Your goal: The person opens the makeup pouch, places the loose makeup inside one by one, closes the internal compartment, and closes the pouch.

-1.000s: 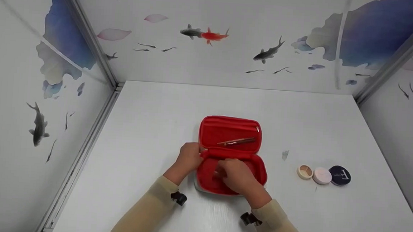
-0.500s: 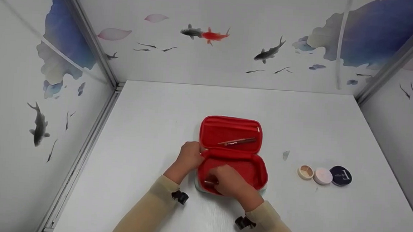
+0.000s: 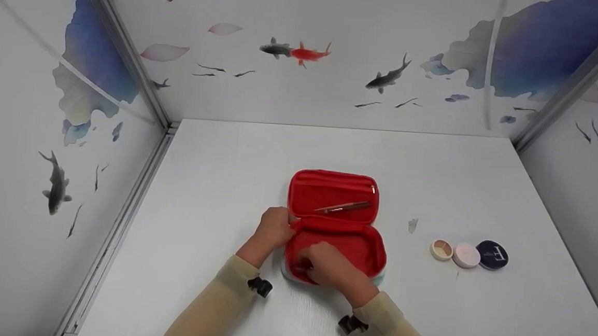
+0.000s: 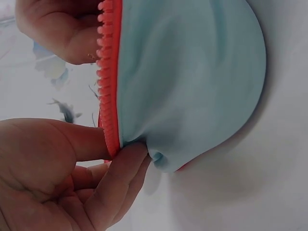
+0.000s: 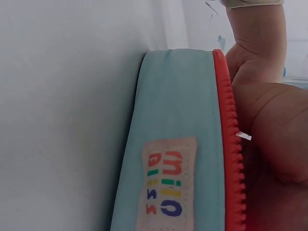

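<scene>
An unzipped pouch (image 3: 359, 249) lies open on the table, pale blue outside, red inside, with a red zip (image 4: 109, 72). My left hand (image 3: 275, 228) pinches its left wall by the zip, thumb inside and fingers outside. My right hand (image 3: 327, 263) is down inside the front left of the base, fingers curled round a small slim stick, mostly hidden. One pale shiny end of this stick (image 5: 244, 136) shows beside the zip in the right wrist view. Two slim brown sticks (image 3: 346, 208) lie in the lid (image 3: 310, 192).
Right of the pouch, a small round pot (image 3: 441, 250) with divided beige sections, a pale pink round pot (image 3: 466, 255) and a dark blue round lid (image 3: 492, 254) stand in a row. A pale smudge (image 3: 413, 225) marks the white table. Printed walls enclose the back and sides.
My right hand has moved left and toward me within the pouch, to its front left corner, and has stayed there over the last half second. The left hand keeps its grip.
</scene>
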Available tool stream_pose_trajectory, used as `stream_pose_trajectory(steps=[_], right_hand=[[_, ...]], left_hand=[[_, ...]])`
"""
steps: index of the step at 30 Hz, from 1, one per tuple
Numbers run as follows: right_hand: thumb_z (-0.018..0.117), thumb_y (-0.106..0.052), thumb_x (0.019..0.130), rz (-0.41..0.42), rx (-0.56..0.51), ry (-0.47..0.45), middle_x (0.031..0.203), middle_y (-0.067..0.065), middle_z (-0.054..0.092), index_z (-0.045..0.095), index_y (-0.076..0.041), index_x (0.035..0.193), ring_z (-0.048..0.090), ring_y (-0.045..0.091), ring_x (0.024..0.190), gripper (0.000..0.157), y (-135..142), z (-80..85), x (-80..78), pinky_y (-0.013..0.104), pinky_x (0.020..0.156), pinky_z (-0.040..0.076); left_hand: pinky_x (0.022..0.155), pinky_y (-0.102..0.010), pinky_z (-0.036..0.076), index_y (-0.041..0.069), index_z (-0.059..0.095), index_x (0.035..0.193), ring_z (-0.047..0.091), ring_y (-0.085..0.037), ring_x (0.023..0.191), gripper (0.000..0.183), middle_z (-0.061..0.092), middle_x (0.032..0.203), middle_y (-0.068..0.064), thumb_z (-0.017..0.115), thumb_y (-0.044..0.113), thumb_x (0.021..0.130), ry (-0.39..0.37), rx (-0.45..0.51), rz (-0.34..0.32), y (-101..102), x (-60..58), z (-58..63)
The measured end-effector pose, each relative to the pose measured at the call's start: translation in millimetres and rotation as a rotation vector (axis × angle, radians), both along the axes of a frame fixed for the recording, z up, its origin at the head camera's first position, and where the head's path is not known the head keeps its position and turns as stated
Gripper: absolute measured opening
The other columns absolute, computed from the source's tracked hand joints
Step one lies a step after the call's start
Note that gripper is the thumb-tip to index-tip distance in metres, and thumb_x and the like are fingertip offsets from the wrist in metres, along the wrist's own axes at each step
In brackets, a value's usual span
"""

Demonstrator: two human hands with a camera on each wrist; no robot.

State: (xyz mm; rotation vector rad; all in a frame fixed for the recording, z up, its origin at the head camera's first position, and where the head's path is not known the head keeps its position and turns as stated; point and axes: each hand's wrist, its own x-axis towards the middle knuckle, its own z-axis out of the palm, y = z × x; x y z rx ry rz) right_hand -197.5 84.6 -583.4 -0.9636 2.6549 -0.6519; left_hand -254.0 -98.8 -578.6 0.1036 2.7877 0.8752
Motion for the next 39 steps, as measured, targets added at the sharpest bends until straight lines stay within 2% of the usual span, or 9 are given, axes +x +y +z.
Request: stream_pose_trajectory(steps=[7,16,21,27,34,39], right_hand=[[0.086,-0.014,0.083,0.006,-0.004,0.019,0.072,-0.013,0.066,0.08,-0.026,0.097,0.057,0.006,0.071,0.02,-0.3,-2.8,0.5,0.025,0.073,0.055],[0.085,-0.014,0.084,-0.002,-0.018,0.051,0.074,-0.014,0.067,0.081,-0.027,0.099,0.058,0.005,0.071,0.02,-0.2,-4.2,2.2,0.025,0.073,0.055],[0.086,-0.015,0.082,-0.021,-0.041,0.027,0.076,-0.016,0.068,0.081,-0.028,0.101,0.059,0.005,0.073,0.023,2.6,-4.7,3.5,0.025,0.075,0.056],[0.089,-0.015,0.078,-0.039,-0.052,0.057,0.084,-0.013,0.076,0.083,-0.025,0.105,0.064,0.005,0.079,0.029,8.5,-2.4,5.1,0.031,0.08,0.06],[0.087,-0.016,0.084,-0.056,-0.036,0.103,0.09,-0.008,0.079,0.083,-0.021,0.108,0.069,0.009,0.084,0.024,16.7,3.5,4.5,0.037,0.085,0.063],[0.09,-0.017,0.082,-0.096,-0.034,0.091,0.102,-0.003,0.081,0.081,-0.018,0.116,0.072,0.016,0.096,0.035,26.6,7.7,3.4,0.042,0.09,0.063]], left_hand=[[0.051,-0.026,0.032,0.017,0.047,0.06,0.041,-0.013,0.062,0.042,0.036,0.057,0.005,0.069,0.001,0.092,-0.008,0.011,0.0,2.3,0.1,-4.3],[0.052,-0.027,0.033,0.017,0.048,0.061,0.042,-0.013,0.062,0.041,0.036,0.057,0.005,0.067,-0.001,0.092,-0.051,0.029,0.027,3.2,1.1,-3.8],[0.051,-0.026,0.032,0.017,0.047,0.062,0.041,-0.012,0.06,0.039,0.036,0.057,0.005,0.065,-0.003,0.091,-0.014,0.033,0.023,2.1,3.1,-4.6],[0.051,-0.027,0.028,0.015,0.045,0.061,0.035,-0.013,0.059,0.038,0.034,0.055,0.005,0.063,-0.006,0.088,0.076,0.03,-0.014,0.6,6.9,-4.8],[0.05,-0.025,0.031,0.017,0.046,0.06,0.04,-0.011,0.058,0.04,0.038,0.055,0.006,0.064,-0.005,0.089,0.036,0.028,0.003,1.3,6.8,-3.9],[0.052,-0.024,0.036,0.015,0.053,0.065,0.045,-0.012,0.06,0.033,0.046,0.059,0.004,0.063,-0.005,0.09,0.017,0.043,0.018,2.2,5.9,-4.2]])
